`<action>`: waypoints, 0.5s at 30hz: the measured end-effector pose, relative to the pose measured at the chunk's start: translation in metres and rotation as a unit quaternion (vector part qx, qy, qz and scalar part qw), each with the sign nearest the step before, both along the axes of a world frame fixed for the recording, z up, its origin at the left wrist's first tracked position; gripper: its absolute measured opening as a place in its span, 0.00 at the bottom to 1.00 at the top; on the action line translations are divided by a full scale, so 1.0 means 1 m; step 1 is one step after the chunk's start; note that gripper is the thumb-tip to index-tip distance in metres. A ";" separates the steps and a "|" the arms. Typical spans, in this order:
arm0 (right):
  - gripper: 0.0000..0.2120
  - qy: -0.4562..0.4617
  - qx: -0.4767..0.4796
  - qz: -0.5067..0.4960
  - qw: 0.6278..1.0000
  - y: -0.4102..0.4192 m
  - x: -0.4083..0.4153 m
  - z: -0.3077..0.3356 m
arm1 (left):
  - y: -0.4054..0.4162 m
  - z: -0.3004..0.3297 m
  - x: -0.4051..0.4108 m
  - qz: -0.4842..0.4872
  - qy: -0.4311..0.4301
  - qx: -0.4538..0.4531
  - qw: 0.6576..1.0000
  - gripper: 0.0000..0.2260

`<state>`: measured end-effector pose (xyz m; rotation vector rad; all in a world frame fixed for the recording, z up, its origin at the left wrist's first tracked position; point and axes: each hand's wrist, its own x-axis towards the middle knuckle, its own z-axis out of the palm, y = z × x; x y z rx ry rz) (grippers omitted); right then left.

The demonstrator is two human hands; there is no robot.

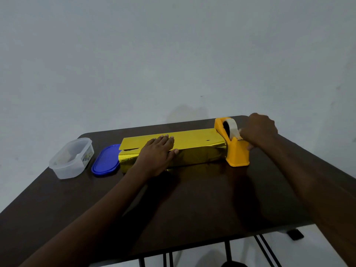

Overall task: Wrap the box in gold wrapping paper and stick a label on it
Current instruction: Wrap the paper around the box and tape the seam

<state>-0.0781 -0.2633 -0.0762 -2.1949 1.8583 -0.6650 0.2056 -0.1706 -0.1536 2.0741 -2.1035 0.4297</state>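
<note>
on the dark table (192, 205) i'm pressing my flat left hand (157, 154) on the gold paper (192, 139) while my right hand (258, 130) is pinching tape (232, 126) at the dispenser (236, 153).

Both bare forearms reach forward from the near edge of the view, the left from the near left, the right along the right side. The left hand (157, 154) lies palm down, fingers straight and close together, pointing toward the far right, thumb spread out to the right. The right hand (258, 130) is farther away and higher, its back turned toward the camera, wrist bent, fingers curled downward and leftward into a pinch; what they grip is too small to tell.
</note>
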 end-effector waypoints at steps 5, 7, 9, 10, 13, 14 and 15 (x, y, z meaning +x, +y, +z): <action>0.28 0.090 0.056 0.020 0.994 -0.012 -0.015 -0.005 | 0.002 0.003 -0.002 0.001 0.000 0.000 1.000 0.27; 0.25 -0.053 0.124 0.012 0.991 -0.013 -0.012 -0.007 | 0.003 0.004 -0.003 0.002 0.000 0.004 1.000 0.27; 0.21 -0.293 0.209 -0.024 0.933 -0.015 -0.003 0.001 | 0.004 0.005 -0.004 0.001 0.001 0.007 1.000 0.27; 0.21 -0.309 0.244 -0.040 0.918 -0.011 -0.002 0.002 | 0.004 0.005 -0.004 0.001 0.001 0.006 1.000 0.27; 0.11 -0.345 0.227 -0.049 0.909 -0.009 -0.002 0.002 | 0.003 0.005 -0.003 0.001 -0.002 0.005 1.000 0.27; 0.05 -0.340 0.195 -0.041 0.919 -0.004 -0.002 0.003 | 0.003 0.005 -0.003 0.000 -0.001 0.005 1.000 0.27; 0.04 -0.370 0.167 -0.046 0.913 -0.005 -0.003 0.000 | 0.003 0.004 -0.002 -0.001 -0.001 0.005 1.000 0.28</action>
